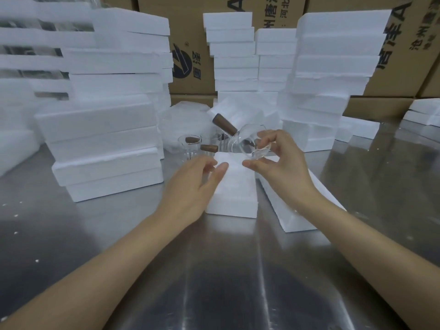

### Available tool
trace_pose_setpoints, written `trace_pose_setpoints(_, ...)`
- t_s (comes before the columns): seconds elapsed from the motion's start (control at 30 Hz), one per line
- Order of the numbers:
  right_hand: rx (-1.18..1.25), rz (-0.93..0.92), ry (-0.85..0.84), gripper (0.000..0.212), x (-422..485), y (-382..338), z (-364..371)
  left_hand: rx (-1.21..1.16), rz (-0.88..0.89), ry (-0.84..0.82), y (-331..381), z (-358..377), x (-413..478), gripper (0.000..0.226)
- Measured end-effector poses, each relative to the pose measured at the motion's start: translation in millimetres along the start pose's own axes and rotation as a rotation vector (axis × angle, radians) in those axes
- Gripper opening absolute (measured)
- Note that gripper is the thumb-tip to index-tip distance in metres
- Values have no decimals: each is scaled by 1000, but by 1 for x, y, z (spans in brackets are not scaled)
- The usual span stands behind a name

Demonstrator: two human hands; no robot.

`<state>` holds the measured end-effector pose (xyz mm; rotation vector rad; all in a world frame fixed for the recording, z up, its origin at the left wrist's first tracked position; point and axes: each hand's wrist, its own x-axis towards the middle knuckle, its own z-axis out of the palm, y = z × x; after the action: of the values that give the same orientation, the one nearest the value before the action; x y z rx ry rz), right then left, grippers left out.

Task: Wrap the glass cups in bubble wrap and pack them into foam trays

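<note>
Above the steel bench, centre field: right hand pinches a clear glass cup between thumb and curled fingers, cup tilted, wooden handle pointing up-left. Cup is held just over the far end of a white foam tray lying on the bench. Left hand is loosely open over the tray's left edge, holding nothing (contact with the foam unclear). Two more handled glass cups stand behind the tray. Foam stacks left and rear; cardboard cartons behind.
</note>
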<state>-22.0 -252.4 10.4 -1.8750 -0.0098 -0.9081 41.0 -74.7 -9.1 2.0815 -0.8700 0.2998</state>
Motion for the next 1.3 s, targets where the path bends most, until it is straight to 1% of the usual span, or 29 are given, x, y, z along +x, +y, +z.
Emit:
trace_pose_setpoints(0.07, -13, 21, -32, 47, -1, -1, 2, -32, -6, 45, -8, 2, 6, 33)
trace_pose_setpoints(0.17, -64, 53, -84, 53, -1, 1, 4, -22, -47, 188, -23, 1, 23, 21)
trace_pose_setpoints(0.2, -92, 64, -103, 54, -1, 2, 4, 9, -51, 217, -26, 0, 31, 19)
trace_pose_setpoints(0.23, -120, 72, -119, 53, -1, 3, 4, 64, -37, 228, -29, -1, 42, 22)
trace_pose_setpoints(0.3, -151, 74, -145, 49, 0, 4, 5, 184, -29, 207, -32, 1, 73, 28)
trace_pose_setpoints(0.43, -156, 62, -148, 41, 0, 7, 4, 308, -186, 124, -35, 7, 145, 34)
trace_pose_setpoints(0.53, -160, 71, -153, 39, 0, 11, 4, 520, -250, 58, -46, 13, 181, 29)
trace_pose_setpoints(0.6, -147, 79, -160, 39, 1, 13, 4, 636, -323, 0, -55, 16, 191, 31)
trace_pose_setpoints(0.67, -150, 87, -162, 38, 1, 13, 4, 673, -413, -28, -64, 18, 196, 33)
trace_pose_setpoints(0.73, -159, 94, -166, 39, 2, 14, 5, 686, -458, -25, -71, 20, 199, 27)
trace_pose_setpoints(0.8, -162, 105, -172, 40, 2, 14, 6, 681, -457, 21, -76, 22, 203, 22)
trace_pose_setpoints(0.87, -174, 118, -175, 42, 3, 13, 7, 680, -437, 51, -76, 25, 207, 21)
trace_pose_setpoints(0.93, -183, 122, -173, 42, 3, 13, 7, 638, -427, 88, -74, 29, 211, 25)
trace_pose_setpoints(1.0, -166, 126, -164, 41, 3, 14, 6, 593, -386, 170, -69, 30, 215, 31)
trace_pose_setpoints(1.1, -124, 118, -152, 38, 3, 11, 6, 445, -210, 350, -61, 27, 213, 31)
trace_pose_setpoints(1.17, -122, 100, -144, 33, 2, 8, 5, 274, -95, 445, -51, 23, 207, 25)
trace_pose_setpoints(1.23, -108, 91, -122, 26, 1, 6, 5, 90, -36, 508, -37, 19, 197, 20)
trace_pose_setpoints(1.3, -55, 101, -76, 21, 0, 4, 4, -197, -16, 565, -20, 16, 182, 16)
